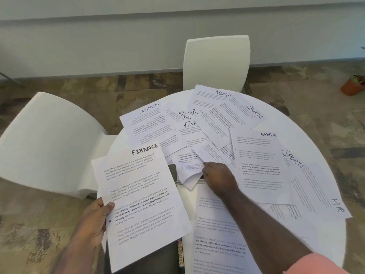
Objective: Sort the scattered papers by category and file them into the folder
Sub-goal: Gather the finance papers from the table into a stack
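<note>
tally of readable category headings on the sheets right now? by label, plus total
FINANCE: 3, one held in the left hand at, two cut off at and
ADMIN: 2
SPORTS: 3
HR: 2
Total: 10 readable headings. Other sheets show no heading, including those under the right hand.

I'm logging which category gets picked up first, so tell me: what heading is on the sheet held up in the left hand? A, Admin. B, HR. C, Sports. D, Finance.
D: the sheet that the left hand grips by its left edge, thumb on top, has FINANCE handwritten in bold across its top.
</note>
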A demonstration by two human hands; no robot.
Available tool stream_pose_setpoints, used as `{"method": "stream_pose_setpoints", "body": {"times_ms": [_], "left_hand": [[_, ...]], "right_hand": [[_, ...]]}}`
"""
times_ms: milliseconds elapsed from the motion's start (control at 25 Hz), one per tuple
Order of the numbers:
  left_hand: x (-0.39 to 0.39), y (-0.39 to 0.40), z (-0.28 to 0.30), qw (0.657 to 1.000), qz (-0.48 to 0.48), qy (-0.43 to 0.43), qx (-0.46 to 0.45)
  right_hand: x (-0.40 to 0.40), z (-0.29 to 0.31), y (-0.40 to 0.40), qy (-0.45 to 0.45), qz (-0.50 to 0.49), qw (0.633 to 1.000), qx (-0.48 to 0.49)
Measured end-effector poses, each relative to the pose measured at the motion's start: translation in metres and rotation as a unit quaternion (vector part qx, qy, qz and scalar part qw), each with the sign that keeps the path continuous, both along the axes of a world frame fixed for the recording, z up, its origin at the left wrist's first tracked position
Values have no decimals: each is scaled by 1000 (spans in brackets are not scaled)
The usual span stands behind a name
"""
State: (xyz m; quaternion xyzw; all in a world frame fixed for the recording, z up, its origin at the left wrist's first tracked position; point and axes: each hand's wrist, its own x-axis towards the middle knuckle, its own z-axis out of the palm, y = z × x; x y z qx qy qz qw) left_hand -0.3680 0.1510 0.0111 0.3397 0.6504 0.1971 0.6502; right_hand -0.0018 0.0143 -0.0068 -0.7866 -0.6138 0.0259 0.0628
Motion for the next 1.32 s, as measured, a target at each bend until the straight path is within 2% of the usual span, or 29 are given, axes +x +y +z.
{"method": "stream_pose_setpoints", "body": {"times_ms": [160,440,600,800,1040,1160,1320], "left_hand": [[-5,3,0,1000,21,-14,-11],[2,-8,-11,999,17,-5,-35],[26,-26,-10,1000,-8,10,-19],[44,-42,-11,996,-81,-19,-8],[58,-59,-19,992,-119,-15,-43],[63,-62,-12,986,-139,-56,-68],[65,-61,-6,982,-140,-69,-102]], "right_hand": [[0,17,-16,127,-89,976,151],[-17,67,-51,263,-165,922,230],[-42,95,-71,253,-135,924,255],[-57,108,-94,231,-108,918,303],[-86,75,-116,181,38,961,206],[-97,62,-116,169,73,969,168],[-107,50,-113,155,109,975,117]]}}
